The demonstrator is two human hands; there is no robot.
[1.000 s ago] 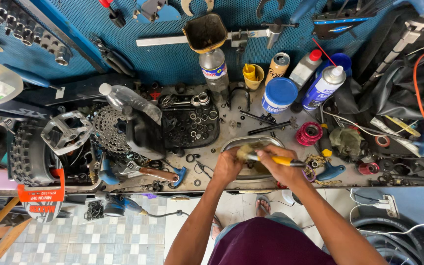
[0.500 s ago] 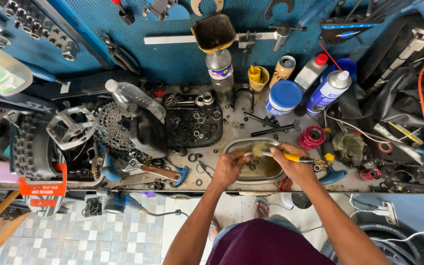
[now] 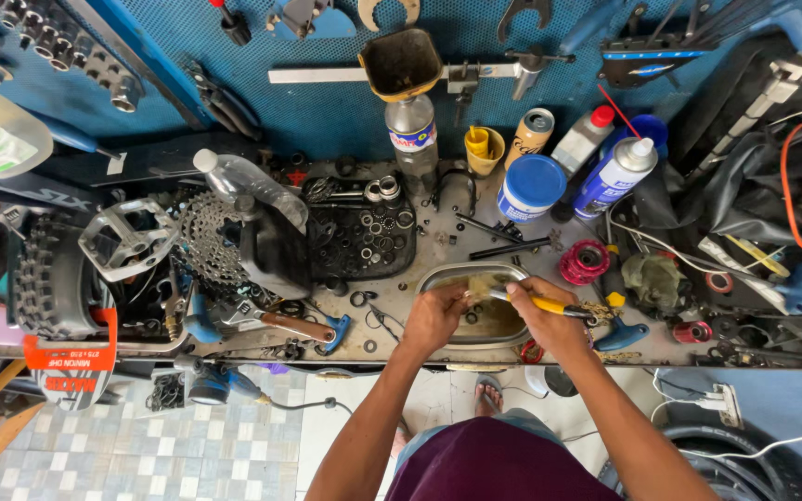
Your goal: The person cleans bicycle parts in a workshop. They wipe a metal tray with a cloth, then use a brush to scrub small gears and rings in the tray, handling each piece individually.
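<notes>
While both hands work over the oval metal tray (image 3: 438, 278) at the front edge of the cluttered tabletop (image 3: 438, 243), the left hand (image 3: 433, 317) is curled around a small part held over the murky liquid in the tray, though what the part is cannot be told. The right hand (image 3: 549, 325) is closed on the yellow-handled brush (image 3: 536, 302), whose tip reaches left to the part. Behind the tray, against the blue pegboard (image 3: 327, 102), stands a clear plastic bottle (image 3: 411, 139) with a blue and red label band, and to its right a small yellow cup (image 3: 484, 148), a tan drink can (image 3: 531, 134), a round tub with a blue lid (image 3: 531, 184), and a blue and white spray can (image 3: 614, 174) with a white cap, tilted beside a white bottle with a red cap (image 3: 582, 139). A black tray of small rings and bearings (image 3: 364, 239) lies just left of the metal tray, and beside it a toothed cassette (image 3: 208, 243) and a silver pedal (image 3: 132, 237). At the left edge a knobby tyre (image 3: 48, 288) carries an orange rectangular label (image 3: 69, 357) that hangs over the tabletop's front. A red roll (image 3: 585, 262) sits just right of the tray.
</notes>
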